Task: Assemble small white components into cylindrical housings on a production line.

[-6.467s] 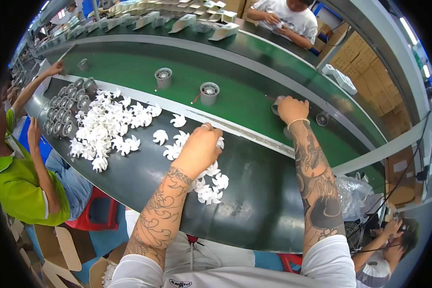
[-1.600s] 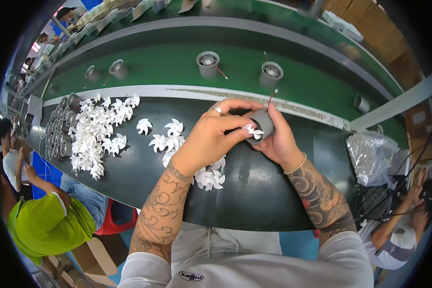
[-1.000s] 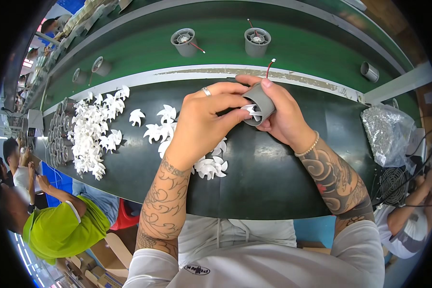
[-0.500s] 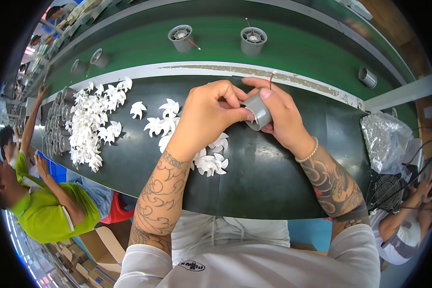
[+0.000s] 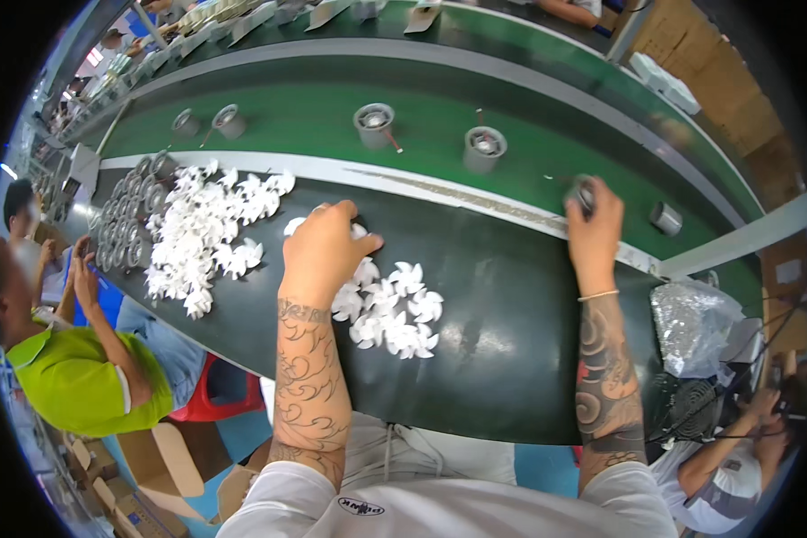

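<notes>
the person's right hand [image 5: 594, 224] was stretched far forward to the edge of the green conveyor belt [image 5: 314, 117], and its fingers were closed around a small grey round motor housing [image 5: 584, 192], just where the dark work table [image 5: 502, 350] met the pale strip at the belt's side. the wrist was straight, the forearm lay long over the table, and the palm was turned down over the part, so i could see only a little of the housing above the fingers

the left hand [image 5: 325, 249] rested on the table with the fingers curled down upon the white plastic fan blades [image 5: 390, 309], at the far end of the small heap near the person. whether it already pinched one blade i could not tell, because the knuckles hid the fingertips. a much bigger heap of white fan blades [image 5: 206, 229] lay further to the left, beside a row of grey housings [image 5: 121, 233]

in my opinion, to do this step well the housing should be put down flat and upright on the belt, apart from the two grey housings [image 5: 430, 134] standing there, and released only when it stands stable. the left hand should take only one blade, by its hub, without bending the thin wings
</notes>
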A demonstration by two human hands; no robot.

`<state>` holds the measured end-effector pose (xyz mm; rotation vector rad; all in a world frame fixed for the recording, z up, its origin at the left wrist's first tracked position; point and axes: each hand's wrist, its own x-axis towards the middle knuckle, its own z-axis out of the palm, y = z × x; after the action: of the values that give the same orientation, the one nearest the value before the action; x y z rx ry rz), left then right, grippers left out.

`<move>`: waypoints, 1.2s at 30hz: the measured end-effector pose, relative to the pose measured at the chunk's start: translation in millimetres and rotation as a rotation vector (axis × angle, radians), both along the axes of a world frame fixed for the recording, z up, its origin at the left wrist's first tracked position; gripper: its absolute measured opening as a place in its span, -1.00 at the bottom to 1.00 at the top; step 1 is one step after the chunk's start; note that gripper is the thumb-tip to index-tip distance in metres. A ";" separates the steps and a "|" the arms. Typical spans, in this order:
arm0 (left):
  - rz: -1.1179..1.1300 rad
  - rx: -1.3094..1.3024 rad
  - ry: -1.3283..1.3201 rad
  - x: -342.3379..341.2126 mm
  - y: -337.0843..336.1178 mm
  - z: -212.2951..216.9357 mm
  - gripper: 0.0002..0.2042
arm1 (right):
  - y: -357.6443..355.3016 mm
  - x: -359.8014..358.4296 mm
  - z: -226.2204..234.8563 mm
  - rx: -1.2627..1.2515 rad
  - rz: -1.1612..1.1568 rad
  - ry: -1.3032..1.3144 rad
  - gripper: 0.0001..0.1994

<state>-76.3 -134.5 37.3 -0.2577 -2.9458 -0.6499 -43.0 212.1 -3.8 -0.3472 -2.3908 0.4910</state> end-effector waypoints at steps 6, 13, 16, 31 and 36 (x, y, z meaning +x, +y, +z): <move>-0.146 0.167 -0.072 -17.9 -5.9 -10.5 -0.72 | 11.8 -7.4 -11.5 -0.031 0.039 -0.013 -0.41; -0.346 0.827 -0.224 -11.5 30.4 -2.1 -0.79 | 173.2 -11.6 -7.5 0.132 -0.456 -0.369 -0.34; -0.431 0.965 -0.057 -10.4 40.2 -17.6 -0.82 | 186.9 -19.0 -11.5 0.000 -0.283 -0.214 -0.42; -0.424 1.032 -0.422 -1.2 51.4 -1.5 -0.82 | 45.7 76.2 18.0 0.009 0.351 -0.174 -0.55; -0.518 0.974 -0.169 -2.0 55.0 -22.7 -0.87 | 28.1 70.4 9.2 0.035 0.324 -0.009 -0.55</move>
<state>-78.3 -79.5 14.6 -0.8636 -2.2890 -2.1049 27.4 240.2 5.4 0.0573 -2.4712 0.5916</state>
